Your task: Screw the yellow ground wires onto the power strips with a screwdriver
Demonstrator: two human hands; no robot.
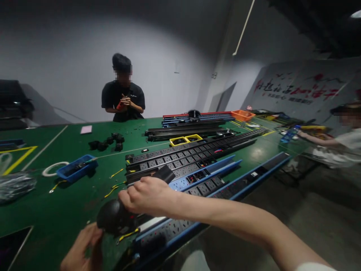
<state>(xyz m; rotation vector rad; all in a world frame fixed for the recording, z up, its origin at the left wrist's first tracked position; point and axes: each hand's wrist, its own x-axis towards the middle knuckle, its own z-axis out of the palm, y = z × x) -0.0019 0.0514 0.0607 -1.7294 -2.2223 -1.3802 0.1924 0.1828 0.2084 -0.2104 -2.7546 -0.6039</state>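
Observation:
My right hand (pixel 149 195) is closed on a black rounded part (pixel 113 217), held low over the near end of the power strips. My left hand (pixel 84 246) is at the bottom left, its fingertips at the left edge of that part; whether they grip it is unclear. Below and right of the part lies a blue-edged power strip (pixel 169 231) with several sockets. A yellow wire (pixel 127 235) with a ring end rests by its near end. Behind my right hand are black socket strips (pixel 166 156) and a blue strip (pixel 180 183).
A blue tray (pixel 75 170), black parts (pixel 108 142) and a white cable loop (pixel 50 169) lie on the green table (pixel 64 210). Yellow trays (pixel 186 140) and an orange basket (pixel 242 115) are farther back. One person stands across the table; another reaches in at right.

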